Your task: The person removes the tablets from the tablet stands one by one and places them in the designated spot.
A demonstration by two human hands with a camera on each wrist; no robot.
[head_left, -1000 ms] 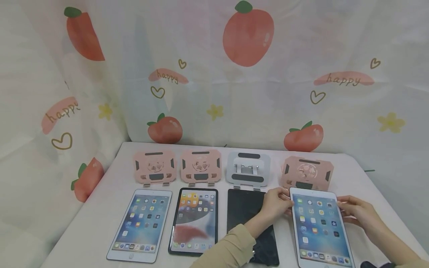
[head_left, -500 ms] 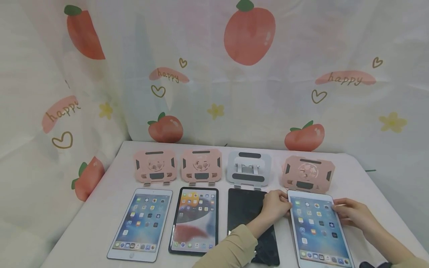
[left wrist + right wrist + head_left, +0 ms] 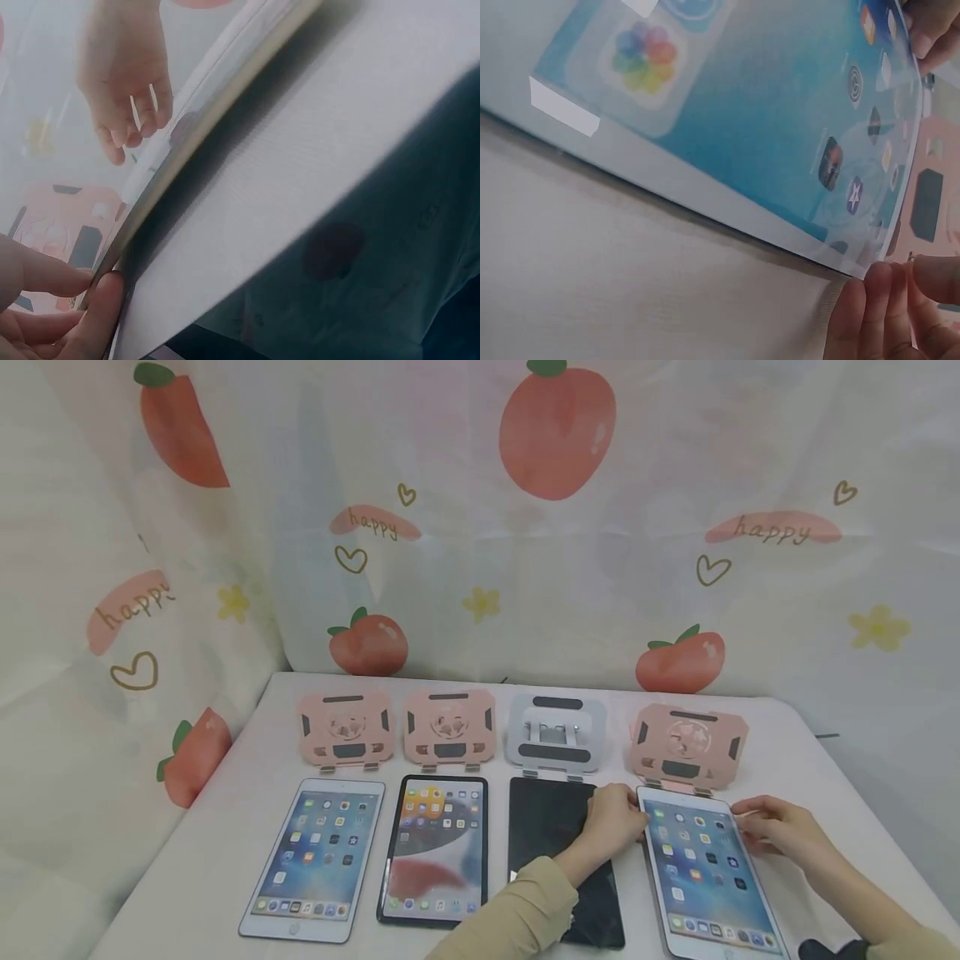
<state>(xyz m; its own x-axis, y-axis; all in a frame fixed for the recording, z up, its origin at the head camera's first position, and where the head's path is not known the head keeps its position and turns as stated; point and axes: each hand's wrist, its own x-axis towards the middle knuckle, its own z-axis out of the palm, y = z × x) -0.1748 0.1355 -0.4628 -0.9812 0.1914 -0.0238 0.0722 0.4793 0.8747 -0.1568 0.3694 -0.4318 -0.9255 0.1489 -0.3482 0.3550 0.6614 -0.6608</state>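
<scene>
A white tablet (image 3: 708,877) with a lit screen of app icons lies at the table's right, below a pink tablet stand (image 3: 688,745). My left hand (image 3: 613,818) is at its upper left corner; in the left wrist view, thumb and finger (image 3: 105,304) pinch the tablet's thin edge. At the upper right corner is my right hand (image 3: 780,831). Its fingertips (image 3: 876,281) lie against the corner in the right wrist view, the thumb apart from the tablet. My left forearm passes over a black tablet (image 3: 551,818) with a dark screen.
To the left lie a black-framed lit tablet (image 3: 435,852) and another white tablet (image 3: 315,860). Behind stand two pink stands (image 3: 347,727) and a pale blue stand (image 3: 557,732) in a row. A dark object (image 3: 832,950) sits at the lower right edge. Printed cloth hangs behind.
The white tablet has shifted a little left and sits lower beneath the pink stand, whose bottom hooks now show. My right hand has moved left with it; my left hand has hardly moved.
</scene>
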